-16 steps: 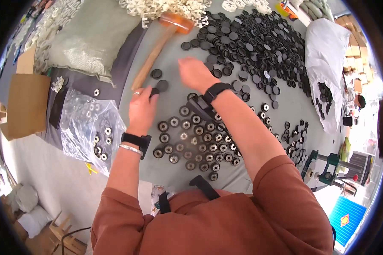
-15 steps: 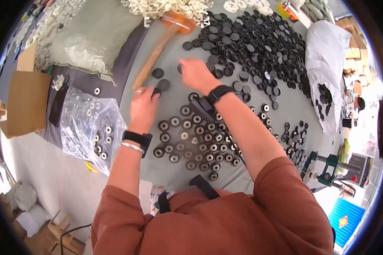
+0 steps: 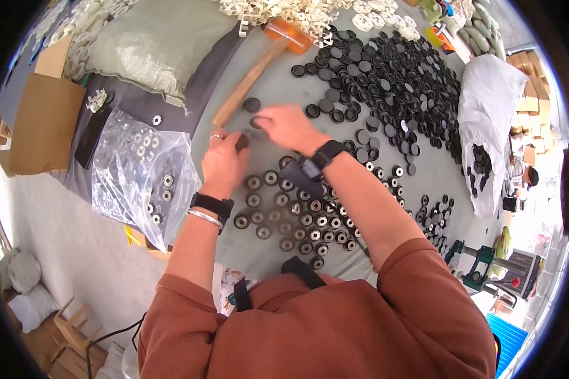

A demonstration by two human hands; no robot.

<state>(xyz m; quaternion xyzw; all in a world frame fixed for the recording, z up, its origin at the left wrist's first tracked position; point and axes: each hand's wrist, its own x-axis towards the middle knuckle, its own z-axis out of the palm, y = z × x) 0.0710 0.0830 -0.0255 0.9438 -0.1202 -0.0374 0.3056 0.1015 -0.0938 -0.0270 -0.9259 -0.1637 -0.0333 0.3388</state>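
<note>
Toward the grey bench point(image 3: 439, 178)'s left edge, the left hand point(image 3: 223, 162) pinched a black cap point(image 3: 241, 143); the right hand point(image 3: 291, 129) was at another cap point(image 3: 256, 122), its hold unclear. Picking up, I guessed; next needed a gentle pinch.

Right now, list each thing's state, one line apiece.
Left hand: holding a dark cap
Right hand: pinching another dark cap
Mallet: lying down, unheld
Black caps: heaped loose
Rollers: scattered loose
Clear plastic bag: crumpled
White sack: open, caps showing
Cardboard box: flap raised
Grey sack: plump
</note>
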